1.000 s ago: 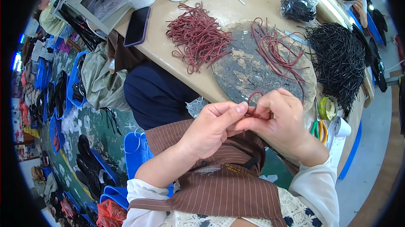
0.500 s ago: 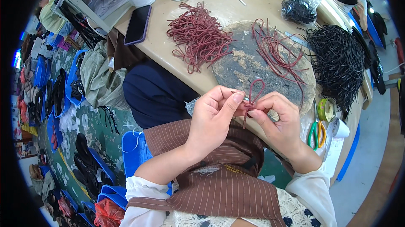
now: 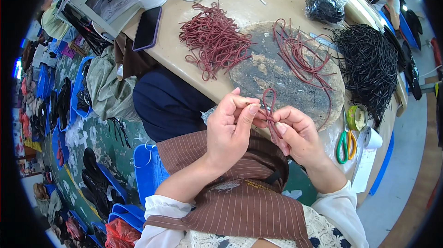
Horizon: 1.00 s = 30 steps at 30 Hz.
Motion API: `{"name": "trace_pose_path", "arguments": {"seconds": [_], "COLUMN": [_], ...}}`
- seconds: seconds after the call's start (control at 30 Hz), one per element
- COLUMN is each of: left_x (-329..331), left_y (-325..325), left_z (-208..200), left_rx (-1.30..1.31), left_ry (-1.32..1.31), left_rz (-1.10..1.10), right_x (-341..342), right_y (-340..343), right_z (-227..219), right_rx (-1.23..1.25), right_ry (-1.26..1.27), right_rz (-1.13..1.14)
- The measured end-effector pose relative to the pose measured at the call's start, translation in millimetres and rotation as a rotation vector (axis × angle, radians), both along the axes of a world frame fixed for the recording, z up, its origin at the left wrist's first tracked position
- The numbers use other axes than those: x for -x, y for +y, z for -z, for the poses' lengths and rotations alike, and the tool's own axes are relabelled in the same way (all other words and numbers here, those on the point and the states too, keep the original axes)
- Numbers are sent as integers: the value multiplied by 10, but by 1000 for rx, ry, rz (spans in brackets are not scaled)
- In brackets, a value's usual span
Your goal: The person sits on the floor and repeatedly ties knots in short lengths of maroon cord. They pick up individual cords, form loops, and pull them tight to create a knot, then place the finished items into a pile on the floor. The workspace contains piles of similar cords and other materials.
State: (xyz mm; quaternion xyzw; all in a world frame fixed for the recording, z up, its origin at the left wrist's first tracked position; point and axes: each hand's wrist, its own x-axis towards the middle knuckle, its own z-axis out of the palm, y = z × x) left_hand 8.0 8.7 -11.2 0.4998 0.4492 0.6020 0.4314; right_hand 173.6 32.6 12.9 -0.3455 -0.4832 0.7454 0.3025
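Note:
Between my hands is a dark red cord [image 3: 269, 96] tied in a bow-like shape, one loop standing up above the knot. My left hand [image 3: 230, 125] pinches an end of it between thumb and forefinger. My right hand [image 3: 295, 133] grips the cord just below and right of the knot, fingers closed around it. Beyond them lies a worn round grey board [image 3: 263, 75] with loose lengths of red cord [image 3: 300, 59] on its right part. A heap of looped red cords [image 3: 212, 40] rests on the table left of the board.
Black cords [image 3: 367, 59] are piled to the right of the board. Nearer stand scissors [image 3: 342, 149] with green and orange handles, a green tape roll [image 3: 356, 118] and a white roll [image 3: 371, 138]. A phone [image 3: 147, 29] lies at the table's left edge; blue bins [image 3: 147, 167] stand below.
My left hand has drawn slightly left, pulling a cord end out from the knot. The right fingers have shifted lower, and the loop now looks smaller.

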Motion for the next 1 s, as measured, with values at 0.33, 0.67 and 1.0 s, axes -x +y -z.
{"name": "trace_pose_path", "arguments": {"seconds": [0.33, 0.67, 1.0], "left_x": [442, 282, 166], "left_y": [269, 453, 461], "left_z": [-428, -501, -435], "left_rx": [642, 823, 816], "left_ry": [-405, -305, -512], "left_rz": [806, 899, 716], "right_x": [-155, -130, -124], "right_y": [581, 625, 199], "right_z": [-643, -507, -223], "right_rx": [-294, -280, -155], "right_ry": [-471, -275, 39], "right_rz": [-508, -384, 195]}}
